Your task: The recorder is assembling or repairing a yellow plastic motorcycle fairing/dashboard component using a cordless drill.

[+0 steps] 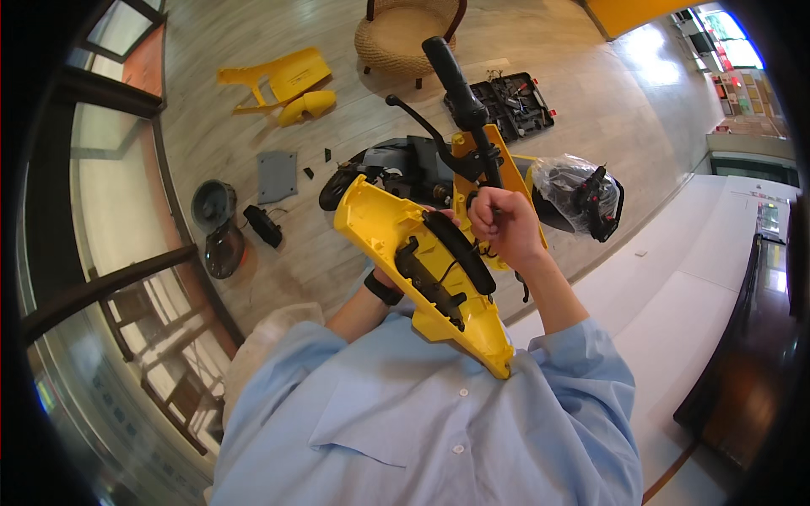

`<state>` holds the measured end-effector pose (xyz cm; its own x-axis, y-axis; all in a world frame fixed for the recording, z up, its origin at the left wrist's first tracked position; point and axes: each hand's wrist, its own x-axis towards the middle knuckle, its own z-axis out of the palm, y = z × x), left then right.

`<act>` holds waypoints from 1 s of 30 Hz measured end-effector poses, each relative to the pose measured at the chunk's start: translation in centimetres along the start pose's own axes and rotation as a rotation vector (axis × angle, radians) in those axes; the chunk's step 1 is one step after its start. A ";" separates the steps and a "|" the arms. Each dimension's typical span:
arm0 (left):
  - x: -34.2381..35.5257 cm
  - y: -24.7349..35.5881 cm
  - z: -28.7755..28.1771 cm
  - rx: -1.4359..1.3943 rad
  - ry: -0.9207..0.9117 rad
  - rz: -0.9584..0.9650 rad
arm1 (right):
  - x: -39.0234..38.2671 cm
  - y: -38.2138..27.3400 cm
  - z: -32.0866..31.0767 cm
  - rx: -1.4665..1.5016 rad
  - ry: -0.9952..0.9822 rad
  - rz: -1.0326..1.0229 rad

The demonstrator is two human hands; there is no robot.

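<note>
Yellow panel lies hollow side up against the torso, just right of the left hand and down-left of the right hand. Left hand mostly hidden under the panel, seems to support it; finger state: can't tell. Right hand has fingers curled in, right beside the handlebar stem; can't tell if anything's pinched. Black curved part with a thin cable sits on the panel, below-left of the right hand. Step looks like handling panel and wiring next to the scooter. Next move likely calls for a steady left hand and slack cable. Tool case lies beyond the right hand, on the floor.
</note>
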<state>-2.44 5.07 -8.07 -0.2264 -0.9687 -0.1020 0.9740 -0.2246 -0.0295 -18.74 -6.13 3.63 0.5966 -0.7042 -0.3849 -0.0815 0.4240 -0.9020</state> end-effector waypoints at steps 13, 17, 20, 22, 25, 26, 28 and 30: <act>0.0 0.1 0.3 -0.043 -0.054 0.001 | -8.4 2.4 -0.7 -0.886 0.182 0.169; 0.3 -0.3 0.4 -0.073 -0.054 -0.025 | -8.0 4.5 -0.8 -0.891 0.252 0.181; 0.1 -0.3 0.5 -0.167 0.144 -0.153 | -8.0 5.1 -0.4 -0.894 0.267 0.102; 0.9 -0.3 0.5 -0.145 0.134 -0.181 | -7.9 5.0 0.0 -0.841 0.252 0.164; 0.4 0.2 0.7 -0.114 0.121 -0.209 | -8.0 4.9 0.0 -0.803 0.222 0.205; 0.6 -0.1 0.7 -0.103 0.117 -0.215 | -8.0 4.9 0.0 -0.815 0.215 0.186; 0.4 -0.2 0.7 -0.084 0.110 -0.228 | -8.0 5.0 -0.1 -0.842 0.222 0.144; 0.4 0.3 0.6 -0.067 0.104 -0.242 | -8.0 5.4 -0.2 -0.869 0.229 0.104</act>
<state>-2.20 4.51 -7.50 -0.4558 -0.8706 -0.1851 0.8895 -0.4378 -0.1310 -24.16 1.66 1.84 0.3862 -0.8220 -0.4186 -0.7561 -0.0221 -0.6541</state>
